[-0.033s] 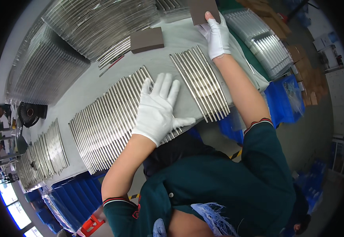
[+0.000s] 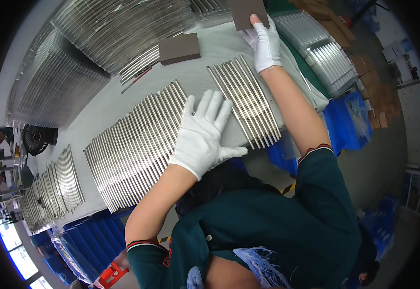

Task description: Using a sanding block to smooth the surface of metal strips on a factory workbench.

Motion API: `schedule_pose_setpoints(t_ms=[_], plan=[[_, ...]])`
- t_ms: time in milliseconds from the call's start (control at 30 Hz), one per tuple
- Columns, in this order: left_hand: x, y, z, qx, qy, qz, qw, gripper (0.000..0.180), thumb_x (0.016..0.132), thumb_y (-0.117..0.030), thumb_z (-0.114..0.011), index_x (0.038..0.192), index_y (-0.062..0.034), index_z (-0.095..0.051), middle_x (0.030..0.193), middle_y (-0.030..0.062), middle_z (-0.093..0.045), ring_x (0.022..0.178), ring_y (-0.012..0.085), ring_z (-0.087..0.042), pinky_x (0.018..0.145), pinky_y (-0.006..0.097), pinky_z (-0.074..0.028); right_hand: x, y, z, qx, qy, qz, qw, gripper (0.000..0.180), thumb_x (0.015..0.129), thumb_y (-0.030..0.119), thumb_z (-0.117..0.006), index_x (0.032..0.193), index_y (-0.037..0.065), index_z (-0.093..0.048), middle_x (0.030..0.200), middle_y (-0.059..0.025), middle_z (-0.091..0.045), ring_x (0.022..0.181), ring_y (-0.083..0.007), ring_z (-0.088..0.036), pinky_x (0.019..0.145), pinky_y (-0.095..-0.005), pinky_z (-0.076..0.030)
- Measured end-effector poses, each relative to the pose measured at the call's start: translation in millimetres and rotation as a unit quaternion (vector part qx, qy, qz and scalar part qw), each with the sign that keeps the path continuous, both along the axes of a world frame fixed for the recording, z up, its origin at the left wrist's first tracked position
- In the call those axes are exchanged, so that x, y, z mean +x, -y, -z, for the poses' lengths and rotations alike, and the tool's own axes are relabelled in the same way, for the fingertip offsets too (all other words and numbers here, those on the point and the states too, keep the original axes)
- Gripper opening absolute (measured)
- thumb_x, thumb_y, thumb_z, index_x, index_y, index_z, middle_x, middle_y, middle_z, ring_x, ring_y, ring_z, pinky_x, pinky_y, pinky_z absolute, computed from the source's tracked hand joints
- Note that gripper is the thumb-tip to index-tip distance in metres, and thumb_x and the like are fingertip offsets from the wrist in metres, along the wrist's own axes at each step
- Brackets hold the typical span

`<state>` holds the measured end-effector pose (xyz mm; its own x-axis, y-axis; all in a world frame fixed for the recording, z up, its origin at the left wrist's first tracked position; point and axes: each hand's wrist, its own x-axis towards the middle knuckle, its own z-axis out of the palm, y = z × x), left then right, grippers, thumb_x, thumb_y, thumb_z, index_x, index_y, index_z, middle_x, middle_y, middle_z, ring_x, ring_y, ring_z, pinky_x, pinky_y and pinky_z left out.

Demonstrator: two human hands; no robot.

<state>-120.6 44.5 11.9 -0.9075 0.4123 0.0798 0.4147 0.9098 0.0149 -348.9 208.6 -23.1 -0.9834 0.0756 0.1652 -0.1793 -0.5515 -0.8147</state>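
My left hand (image 2: 201,135), in a white glove, is spread flat with its fingers apart. It lies between a wide row of shiny metal rods (image 2: 135,144) and a smaller group of rods (image 2: 246,103) to the right, over the near part of the table. At the far right of the table my right hand (image 2: 266,45), gloved with its thumb tip bare, grips a flat brown rectangular block (image 2: 248,15). The thumb presses on its face, while the other fingers are partly hidden. A similar brown block (image 2: 179,49) rests on the grey cloth (image 2: 123,107) beyond the rods.
Tall stacks of clear plastic trays (image 2: 123,29) stand along the back. More rods (image 2: 55,188) lie at the left, near a black fan (image 2: 39,138). A thin red stick (image 2: 136,80) lies by the back stack. Blue bins (image 2: 347,120) and clear trays (image 2: 323,53) are at the right.
My left hand has shifted a little to the right, off the wide row's right edge toward the smaller group. My right hand and its block have stayed in place.
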Motion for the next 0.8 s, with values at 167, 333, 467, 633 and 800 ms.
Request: schedule_pose_setpoints(t_ms=[167,333,467,633,800], plan=[[-2,-67,17,0.155,0.041,0.178,0.971,0.108,0.072,-0.078,-0.059,0.147,-0.0019,-0.043,0.150,0.0225,-0.042,0.143,0.0375,-0.035,0.119,0.052,-0.021,0,0,-1,0.005,0.006,0.002,1.000,0.062,0.091,0.023,-0.074,0.142,0.006,-0.042,0.131,-0.0093,-0.056,0.117,-0.0263,-0.060,0.100,-0.0450,-0.049],[-6,-82,22,0.156,0.043,0.232,0.959,0.104,0.072,-0.076,-0.061,0.146,-0.0046,-0.046,0.148,0.0206,-0.045,0.143,0.0367,-0.035,0.119,0.052,-0.021,-11,-13,3,-0.034,0.014,-0.157,0.987,0.055,0.097,0.029,-0.065,0.141,0.006,-0.043,0.132,-0.0119,-0.058,0.121,-0.0299,-0.059,0.101,-0.0475,-0.050],[0,-69,24,0.165,0.053,0.221,0.960,0.100,0.073,-0.075,-0.063,0.144,-0.0063,-0.049,0.146,0.0192,-0.046,0.143,0.0367,-0.035,0.119,0.052,-0.021,8,-7,-6,-0.142,0.116,-0.283,0.941,0.048,0.101,0.030,-0.058,0.139,0.003,-0.045,0.133,-0.0145,-0.058,0.127,-0.0371,-0.055,0.104,-0.0529,-0.049],[13,-57,14,0.149,0.066,0.204,0.965,0.097,0.073,-0.072,-0.064,0.144,-0.0080,-0.049,0.145,0.0185,-0.047,0.142,0.0368,-0.035,0.118,0.053,-0.021,20,-18,-2,-0.308,0.248,-0.554,0.733,0.050,0.105,0.038,-0.047,0.130,-0.005,-0.050,0.141,-0.0302,-0.047,0.135,-0.0537,-0.040,0.107,-0.0666,-0.041],[14,-61,18,0.196,0.057,0.256,0.945,0.081,0.077,-0.055,-0.072,0.143,-0.0122,-0.051,0.148,0.0158,-0.044,0.143,0.0343,-0.035,0.120,0.051,-0.022,27,1,4,-0.335,0.411,-0.537,0.656,0.047,0.099,0.035,-0.059,0.118,-0.007,-0.053,0.144,-0.0378,-0.033,0.139,-0.0529,-0.030,0.115,-0.0684,-0.026]])
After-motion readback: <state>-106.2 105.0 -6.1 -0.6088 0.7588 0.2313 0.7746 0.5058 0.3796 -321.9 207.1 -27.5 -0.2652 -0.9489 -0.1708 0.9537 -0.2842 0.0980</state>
